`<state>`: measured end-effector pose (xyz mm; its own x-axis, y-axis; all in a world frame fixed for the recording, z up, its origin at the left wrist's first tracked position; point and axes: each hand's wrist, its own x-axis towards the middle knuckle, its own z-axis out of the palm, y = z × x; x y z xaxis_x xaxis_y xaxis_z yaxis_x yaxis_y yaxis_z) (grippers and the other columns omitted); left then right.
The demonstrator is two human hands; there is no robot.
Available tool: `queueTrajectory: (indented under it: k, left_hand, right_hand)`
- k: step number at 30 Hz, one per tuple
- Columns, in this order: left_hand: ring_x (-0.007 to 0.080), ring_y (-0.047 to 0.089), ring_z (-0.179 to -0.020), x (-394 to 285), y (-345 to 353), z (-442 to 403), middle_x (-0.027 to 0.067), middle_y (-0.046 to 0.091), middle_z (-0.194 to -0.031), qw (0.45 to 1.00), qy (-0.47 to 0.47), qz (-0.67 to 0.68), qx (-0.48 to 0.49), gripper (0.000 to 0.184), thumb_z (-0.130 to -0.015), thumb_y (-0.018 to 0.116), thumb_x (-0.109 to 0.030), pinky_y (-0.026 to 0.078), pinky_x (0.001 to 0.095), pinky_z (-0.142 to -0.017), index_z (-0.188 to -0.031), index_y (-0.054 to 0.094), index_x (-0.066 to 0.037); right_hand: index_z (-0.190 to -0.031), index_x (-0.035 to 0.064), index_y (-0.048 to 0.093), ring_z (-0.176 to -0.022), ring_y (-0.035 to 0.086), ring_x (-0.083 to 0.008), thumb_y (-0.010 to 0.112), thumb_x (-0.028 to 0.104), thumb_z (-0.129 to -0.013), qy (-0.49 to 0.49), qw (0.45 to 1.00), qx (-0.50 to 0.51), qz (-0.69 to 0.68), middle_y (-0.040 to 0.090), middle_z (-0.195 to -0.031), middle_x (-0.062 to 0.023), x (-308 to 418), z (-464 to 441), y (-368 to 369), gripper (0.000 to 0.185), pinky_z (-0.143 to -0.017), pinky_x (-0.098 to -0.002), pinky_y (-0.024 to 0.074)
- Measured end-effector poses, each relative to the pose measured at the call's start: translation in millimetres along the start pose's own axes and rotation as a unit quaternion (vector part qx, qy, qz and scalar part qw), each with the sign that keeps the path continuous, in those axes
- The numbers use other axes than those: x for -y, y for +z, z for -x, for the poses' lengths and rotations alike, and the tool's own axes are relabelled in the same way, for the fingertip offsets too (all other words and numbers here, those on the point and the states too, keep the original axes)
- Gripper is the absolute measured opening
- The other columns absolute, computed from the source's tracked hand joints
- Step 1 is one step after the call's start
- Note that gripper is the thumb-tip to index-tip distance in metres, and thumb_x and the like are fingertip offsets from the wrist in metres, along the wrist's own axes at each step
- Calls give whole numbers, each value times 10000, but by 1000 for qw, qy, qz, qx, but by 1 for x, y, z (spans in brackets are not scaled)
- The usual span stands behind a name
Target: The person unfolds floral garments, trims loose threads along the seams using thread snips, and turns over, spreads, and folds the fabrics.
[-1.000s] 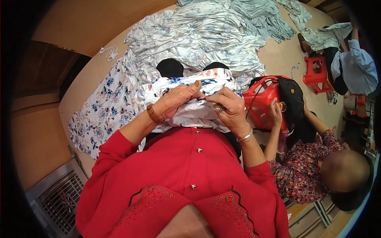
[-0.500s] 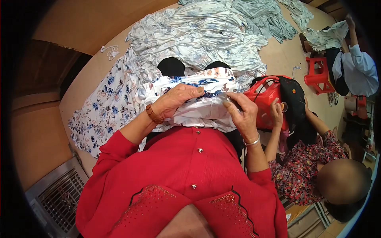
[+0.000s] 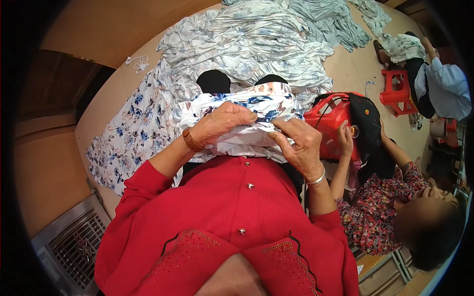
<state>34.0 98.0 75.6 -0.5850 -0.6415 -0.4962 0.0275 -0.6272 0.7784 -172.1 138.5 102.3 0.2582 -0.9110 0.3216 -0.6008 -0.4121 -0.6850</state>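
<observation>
— Right hand (image 3: 301, 140) has moved in toward the middle of the frame: half a second ago it stood farther right, and now its finger and thumb meet the cloth (image 3: 269, 100).

— And the left hand (image 3: 222, 123)?

— That one has hardly shifted. It grips the cloth, thumb on top, its tip pointing right.

— Is the right one gripping as well?

— Cannot tell. Finger and thumb lie close together on it, but whether they pinch a fold or something small is too fine to see.

— Where does the cloth lie?

— On the lap, center of the frame, with its long axis running left to right. The key relation, I'd judge, is the short stretch between the two thumbs: left hand to its left, right hand to its right, neither clearly nearer.

— Edges?

— Its upper edge reaches the dark knees (image 3: 213, 82); the lower folds sit against the red shirt (image 3: 222, 197).

— Any room?

— Less on the right: red plastic (image 3: 326, 135) stands near the right hand, with a co-worker's hand (image 3: 345, 140) on it. Left of the lap there are loose folds, then bare floor (image 3: 106, 108). Above the knees spreads the pile (image 3: 247, 44).
</observation>
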Motion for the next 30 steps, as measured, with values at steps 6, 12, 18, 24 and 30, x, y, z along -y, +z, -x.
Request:
queueTrajectory:
  k: [6, 12, 18, 24, 30]
  left_hand:
    - [75, 529, -767, -2, -3, 2, 46, 602, -860, 1000, -6, -7, 15, 313, -831, 573, -249, 436, 214, -699, -944, 600, 41]
    - [53, 487, -722, -1, 1, 2, 11, 582, -808, 1000, 6, -11, -2, 294, -833, 572, -260, 406, 199, -643, -885, 617, 26]
    - [44, 455, -697, -1, 2, 3, -11, 571, -771, 1000, 8, -3, -2, 289, -827, 579, -266, 381, 192, -617, -849, 629, 17]
    - [45, 456, -712, 0, 3, 3, -11, 571, -785, 1000, 5, 3, 0, 293, -823, 584, -266, 381, 191, -640, -872, 626, 19]
    - [71, 539, -785, 7, -6, -2, 40, 608, -904, 1000, 20, 22, 3, 269, -839, 560, -198, 441, 213, -707, -967, 604, 35]
  right_hand:
    - [-809, 61, 628, -590, 575, -223, 675, 178, -682, 12, 1000, 10, -17, 585, -658, -68, -1, 1, -1, 178, -509, -307, 436]
    - [-847, 30, 637, -539, 541, -201, 684, 138, -681, 11, 1000, 15, -24, 556, -617, -87, -2, 3, -3, 203, -491, -287, 407]
    - [-838, 24, 637, -564, 564, -206, 681, 132, -684, -3, 999, 16, -40, 580, -648, -97, -4, 1, 4, 193, -503, -281, 422]
    - [-821, 20, 638, -573, 573, -201, 672, 112, -692, 4, 999, 11, -51, 595, -668, -98, -6, 2, 7, 162, -510, -273, 428]
    - [-832, 23, 639, -563, 562, -184, 670, 112, -697, 37, 998, 6, -56, 590, -662, -89, -10, 5, 3, 165, -507, -265, 421]
